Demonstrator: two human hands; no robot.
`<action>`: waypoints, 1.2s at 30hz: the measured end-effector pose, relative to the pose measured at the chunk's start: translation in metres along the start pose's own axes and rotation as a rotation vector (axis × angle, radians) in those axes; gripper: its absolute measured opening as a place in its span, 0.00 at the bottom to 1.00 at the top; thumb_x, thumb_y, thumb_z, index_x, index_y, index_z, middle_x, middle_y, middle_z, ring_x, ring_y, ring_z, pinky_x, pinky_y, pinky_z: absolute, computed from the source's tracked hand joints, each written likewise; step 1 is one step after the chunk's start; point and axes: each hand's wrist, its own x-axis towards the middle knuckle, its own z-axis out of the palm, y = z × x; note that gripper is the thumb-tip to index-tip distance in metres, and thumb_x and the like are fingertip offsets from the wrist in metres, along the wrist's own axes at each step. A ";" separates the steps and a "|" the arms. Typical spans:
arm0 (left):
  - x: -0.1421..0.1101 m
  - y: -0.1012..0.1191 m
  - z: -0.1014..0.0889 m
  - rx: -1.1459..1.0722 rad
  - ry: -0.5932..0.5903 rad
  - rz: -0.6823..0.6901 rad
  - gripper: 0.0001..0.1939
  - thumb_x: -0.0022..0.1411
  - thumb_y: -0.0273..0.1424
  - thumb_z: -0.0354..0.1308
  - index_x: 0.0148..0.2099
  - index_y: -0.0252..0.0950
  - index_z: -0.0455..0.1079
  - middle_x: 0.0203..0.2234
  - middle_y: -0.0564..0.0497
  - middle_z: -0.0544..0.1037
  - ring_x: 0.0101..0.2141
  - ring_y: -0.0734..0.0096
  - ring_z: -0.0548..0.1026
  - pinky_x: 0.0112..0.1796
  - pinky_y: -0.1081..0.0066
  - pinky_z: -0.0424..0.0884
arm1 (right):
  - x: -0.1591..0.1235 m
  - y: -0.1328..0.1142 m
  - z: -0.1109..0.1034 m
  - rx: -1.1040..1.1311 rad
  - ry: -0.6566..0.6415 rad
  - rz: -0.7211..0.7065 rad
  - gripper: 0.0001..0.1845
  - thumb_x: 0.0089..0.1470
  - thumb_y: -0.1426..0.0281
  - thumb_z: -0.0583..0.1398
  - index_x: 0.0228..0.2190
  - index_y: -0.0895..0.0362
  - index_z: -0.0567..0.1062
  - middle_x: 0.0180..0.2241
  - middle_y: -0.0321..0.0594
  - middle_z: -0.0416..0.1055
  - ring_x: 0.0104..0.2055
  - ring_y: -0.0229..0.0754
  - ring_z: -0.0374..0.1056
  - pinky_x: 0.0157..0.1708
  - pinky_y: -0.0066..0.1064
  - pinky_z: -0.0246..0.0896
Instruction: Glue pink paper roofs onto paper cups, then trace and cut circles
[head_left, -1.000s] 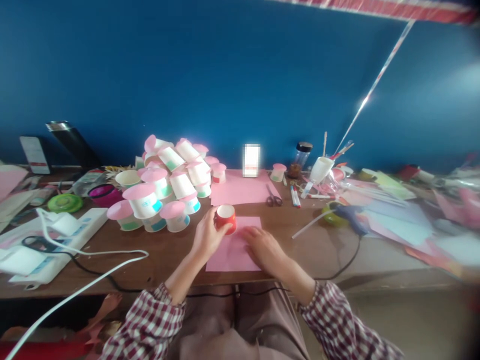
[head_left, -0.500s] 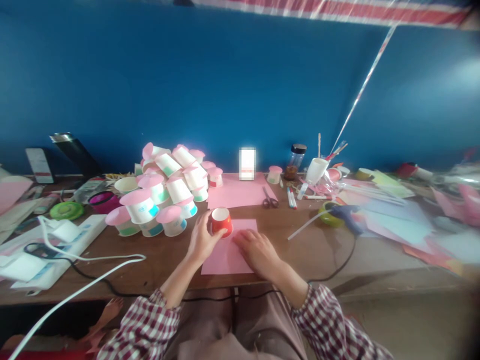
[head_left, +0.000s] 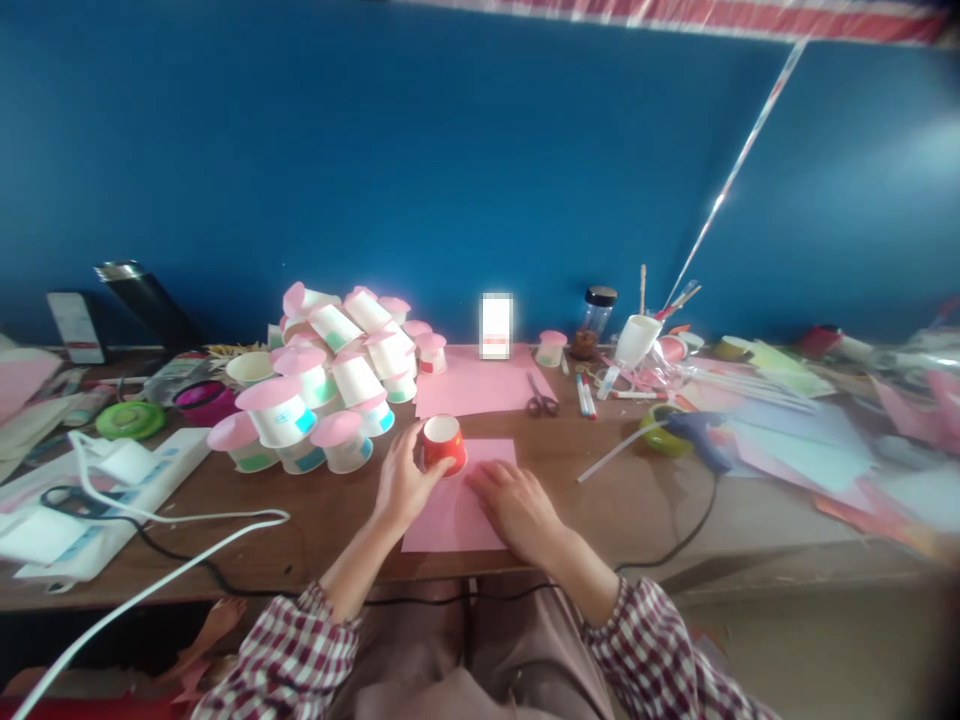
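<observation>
One brown table (head_left: 615,510), spanning left to right. One pink sheet (head_left: 442,528), flat toward the near edge. Two hands: the right hand (head_left: 517,508) palm down on the sheet's right side, gripping nothing visible, slightly closer to the red cup (head_left: 446,456) than a second ago; the left hand (head_left: 403,485) keeping a narrow grip around the cup's left side, so it apparently remains steadied. Cup: sheet's far left corner, narrower end up, mouth seemingly down, long axis near upright.

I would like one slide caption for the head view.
Left hand holding a red cup, right hand resting on a pink sheet, with pink-topped cups piled nearby.
</observation>
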 end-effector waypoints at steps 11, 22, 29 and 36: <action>-0.002 -0.002 0.002 0.026 0.024 0.003 0.30 0.51 0.35 0.62 0.57 0.37 0.61 0.52 0.41 0.70 0.51 0.55 0.69 0.50 0.56 0.67 | 0.000 -0.002 -0.002 0.008 0.013 -0.001 0.17 0.63 0.69 0.49 0.51 0.49 0.68 0.54 0.43 0.64 0.55 0.46 0.58 0.50 0.37 0.55; -0.006 -0.001 0.005 0.013 0.050 -0.009 0.27 0.52 0.37 0.62 0.53 0.36 0.65 0.44 0.43 0.73 0.42 0.58 0.73 0.42 0.60 0.71 | -0.001 -0.004 -0.004 0.004 0.024 0.008 0.17 0.63 0.69 0.48 0.51 0.50 0.68 0.54 0.42 0.65 0.54 0.45 0.59 0.49 0.37 0.56; -0.006 -0.004 0.005 0.027 0.034 0.004 0.26 0.53 0.38 0.60 0.54 0.35 0.65 0.44 0.43 0.72 0.42 0.58 0.73 0.43 0.61 0.71 | -0.001 -0.002 -0.003 -0.008 0.029 -0.001 0.16 0.63 0.68 0.49 0.51 0.49 0.68 0.53 0.41 0.65 0.54 0.45 0.59 0.49 0.36 0.56; -0.008 -0.006 0.008 0.046 0.064 0.028 0.27 0.53 0.41 0.60 0.53 0.34 0.65 0.43 0.43 0.72 0.43 0.57 0.72 0.44 0.60 0.70 | -0.001 -0.003 -0.002 -0.024 0.056 -0.012 0.16 0.63 0.68 0.49 0.50 0.50 0.68 0.52 0.42 0.66 0.53 0.45 0.60 0.49 0.36 0.57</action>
